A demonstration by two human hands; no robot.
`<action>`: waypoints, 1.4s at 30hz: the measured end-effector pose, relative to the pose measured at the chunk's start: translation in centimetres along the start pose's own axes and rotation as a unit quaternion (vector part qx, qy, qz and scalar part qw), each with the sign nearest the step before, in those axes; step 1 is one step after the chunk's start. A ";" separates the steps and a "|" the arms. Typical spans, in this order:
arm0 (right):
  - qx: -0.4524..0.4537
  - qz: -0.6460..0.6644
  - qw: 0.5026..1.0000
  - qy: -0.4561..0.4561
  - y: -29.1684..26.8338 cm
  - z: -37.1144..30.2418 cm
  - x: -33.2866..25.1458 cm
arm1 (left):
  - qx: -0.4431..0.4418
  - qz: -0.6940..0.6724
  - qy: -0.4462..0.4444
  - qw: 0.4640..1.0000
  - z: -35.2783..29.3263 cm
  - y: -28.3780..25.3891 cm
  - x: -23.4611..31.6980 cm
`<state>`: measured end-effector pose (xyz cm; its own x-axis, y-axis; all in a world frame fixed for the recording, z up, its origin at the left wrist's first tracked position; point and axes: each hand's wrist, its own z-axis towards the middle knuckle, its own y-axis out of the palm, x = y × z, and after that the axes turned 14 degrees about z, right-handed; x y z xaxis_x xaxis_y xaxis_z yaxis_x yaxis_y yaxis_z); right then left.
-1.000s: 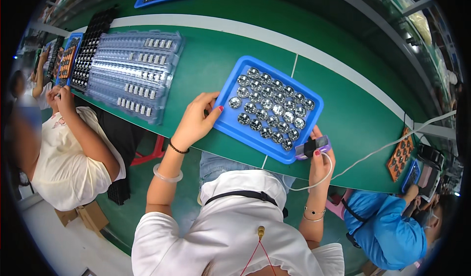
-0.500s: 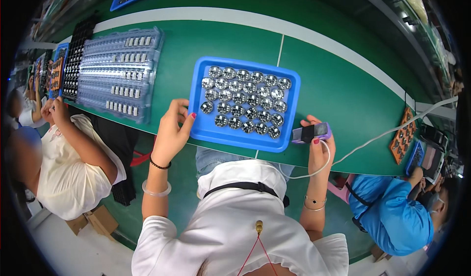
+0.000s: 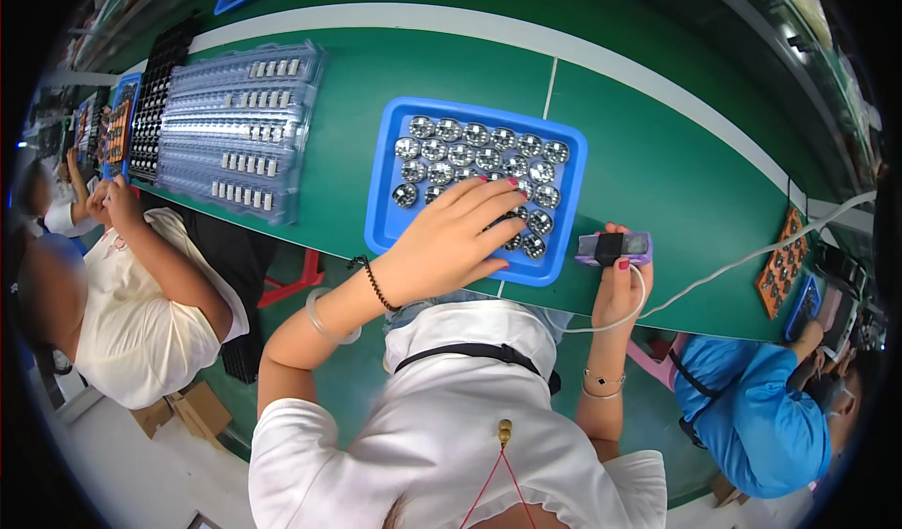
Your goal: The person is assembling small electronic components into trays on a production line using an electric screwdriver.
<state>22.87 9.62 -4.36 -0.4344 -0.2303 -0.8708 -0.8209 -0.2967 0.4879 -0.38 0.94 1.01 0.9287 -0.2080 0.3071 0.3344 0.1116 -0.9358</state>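
A blue tray (image 3: 381, 186) holds rows of shiny round metal parts (image 3: 460, 154). My left hand (image 3: 460, 238) reaches over the lower right of the tray, its fingers stretched out and apart above the parts. I cannot tell whether its fingertips touch any of them. Several parts are hidden under the hand. To the right of the tray, my right hand (image 3: 615, 285) grips a small purple handheld device (image 3: 615, 248) with a dark window and a black band round it. A white cable (image 3: 700, 285) runs off toward the right, and a loop of it passes by my wrist.
Clear plastic trays (image 3: 235, 134) with rows of small silver pieces lie at the left, beside a black tray (image 3: 155, 106). An orange board (image 3: 780, 264) stands at the right. Co-workers sit on both sides, one in white (image 3: 155, 313), one in blue (image 3: 752, 407).
My left hand has left the tray's left edge and moved right over the parts. My right hand still holds the purple device, which now sits slightly farther right in view.
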 end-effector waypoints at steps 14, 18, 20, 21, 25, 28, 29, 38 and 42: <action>-0.086 -0.181 0.977 -0.074 0.9 -0.6 -1.8 | 0.076 0.054 0.053 0.994 1.3 2.2 1.3; -0.172 -0.284 0.937 -0.103 1.4 -0.6 -2.6 | 0.076 0.029 0.044 0.996 1.3 1.7 2.1; -0.194 -0.292 0.930 -0.109 1.8 -0.5 -2.6 | 0.099 -0.007 0.033 0.995 1.3 1.5 2.6; -0.216 -0.299 0.922 -0.116 2.0 -0.5 -2.6 | 0.098 -0.008 0.033 0.995 1.4 1.5 2.6; -0.203 -0.282 0.929 -0.126 2.3 -0.6 -2.6 | 0.128 -0.050 0.004 0.990 1.5 1.0 2.8; -0.210 -0.278 0.929 -0.125 2.2 -0.6 -2.5 | 0.116 -0.071 -0.016 0.991 1.5 0.5 2.8; -0.209 -0.278 0.929 -0.125 2.2 -0.7 -2.5 | 0.113 -0.071 -0.016 0.991 1.4 0.5 2.7; -0.026 -0.152 0.985 -0.081 0.7 -1.3 -1.5 | 0.086 0.039 0.009 0.996 0.5 2.5 2.4; -0.041 -0.163 0.982 -0.082 0.7 -1.1 -1.7 | 0.057 0.034 0.007 0.998 0.5 2.3 2.4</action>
<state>23.42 8.81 -2.41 -0.2120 0.0396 -0.9765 -0.8970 -0.4044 0.1783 2.72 1.21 -0.27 0.9479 -0.2096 0.2400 0.2874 0.2365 -0.9282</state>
